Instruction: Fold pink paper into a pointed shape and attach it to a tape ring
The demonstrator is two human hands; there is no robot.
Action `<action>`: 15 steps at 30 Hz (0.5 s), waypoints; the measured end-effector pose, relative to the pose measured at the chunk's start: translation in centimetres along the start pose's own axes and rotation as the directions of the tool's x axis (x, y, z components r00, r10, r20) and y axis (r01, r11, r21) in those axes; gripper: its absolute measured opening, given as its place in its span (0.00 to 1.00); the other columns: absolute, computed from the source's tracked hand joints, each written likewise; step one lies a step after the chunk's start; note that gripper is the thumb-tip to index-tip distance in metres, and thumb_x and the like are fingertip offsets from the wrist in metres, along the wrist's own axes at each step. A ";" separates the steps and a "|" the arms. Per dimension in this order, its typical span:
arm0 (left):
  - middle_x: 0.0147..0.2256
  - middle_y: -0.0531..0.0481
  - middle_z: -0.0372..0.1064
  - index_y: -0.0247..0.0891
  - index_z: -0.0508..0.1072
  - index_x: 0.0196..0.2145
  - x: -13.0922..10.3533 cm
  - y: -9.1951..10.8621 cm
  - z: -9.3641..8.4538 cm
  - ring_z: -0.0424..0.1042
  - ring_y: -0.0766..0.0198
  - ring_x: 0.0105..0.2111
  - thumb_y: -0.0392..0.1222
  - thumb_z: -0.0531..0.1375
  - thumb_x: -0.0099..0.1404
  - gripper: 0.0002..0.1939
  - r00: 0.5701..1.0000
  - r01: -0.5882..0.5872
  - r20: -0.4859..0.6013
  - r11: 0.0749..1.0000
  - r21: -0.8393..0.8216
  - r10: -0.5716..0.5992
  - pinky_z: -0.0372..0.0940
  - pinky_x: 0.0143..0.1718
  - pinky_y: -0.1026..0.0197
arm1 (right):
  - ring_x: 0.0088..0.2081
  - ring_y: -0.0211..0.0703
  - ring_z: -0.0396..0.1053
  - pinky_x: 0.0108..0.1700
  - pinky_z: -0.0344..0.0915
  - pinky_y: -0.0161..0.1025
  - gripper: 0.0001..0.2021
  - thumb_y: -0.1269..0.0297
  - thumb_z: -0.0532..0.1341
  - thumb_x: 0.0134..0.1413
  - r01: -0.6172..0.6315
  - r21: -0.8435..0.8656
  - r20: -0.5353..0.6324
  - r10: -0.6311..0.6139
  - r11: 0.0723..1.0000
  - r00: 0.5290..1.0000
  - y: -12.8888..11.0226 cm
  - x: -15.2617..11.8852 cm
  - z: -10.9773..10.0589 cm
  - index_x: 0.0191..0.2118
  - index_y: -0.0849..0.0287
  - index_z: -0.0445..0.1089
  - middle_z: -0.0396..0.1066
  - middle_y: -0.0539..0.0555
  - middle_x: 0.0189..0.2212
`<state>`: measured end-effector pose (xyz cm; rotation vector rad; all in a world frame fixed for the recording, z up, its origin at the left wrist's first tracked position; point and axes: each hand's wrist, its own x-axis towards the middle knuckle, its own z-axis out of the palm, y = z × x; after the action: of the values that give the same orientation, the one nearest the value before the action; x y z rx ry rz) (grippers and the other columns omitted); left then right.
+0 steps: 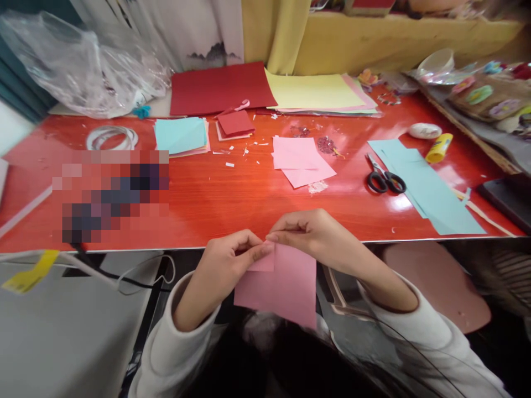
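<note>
Pink square paper sheet [286, 287] nearest, below near edge of red table [232, 204]. Left hand [226, 260], right hand [309, 232] both pinch folded top corner shut. Align edges before creasing; press firm.

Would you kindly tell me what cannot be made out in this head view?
- Pink paper: its top corner is covered by the left hand and right hand, so the fold there is hidden.
- A patch of the table at left is pixelated; what lies there is unreadable.
- Glue stick: label too small to read.
- Blue paper: covered in part by the scissors.
- Trays at right: cut off by the edge and blurred.
</note>
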<state>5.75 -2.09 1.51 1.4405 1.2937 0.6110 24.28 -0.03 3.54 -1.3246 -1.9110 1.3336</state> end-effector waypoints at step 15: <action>0.26 0.53 0.70 0.38 0.77 0.32 -0.5 -1.2 -1.0 0.64 0.68 0.26 0.54 0.58 0.59 0.17 0.972 0.026 0.232 0.999 0.048 -0.036 0.57 0.25 0.67 | 0.29 0.37 0.69 0.31 0.61 0.33 0.09 0.63 0.60 0.55 0.028 -0.062 0.032 -0.026 0.998 0.999 0.1 0.3 -0.2 0.30 0.60 0.75 0.74 0.50 0.26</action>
<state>4.27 -2.37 0.84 1.4778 1.1484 0.3812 24.33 0.31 3.50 -1.3105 -1.9990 1.2983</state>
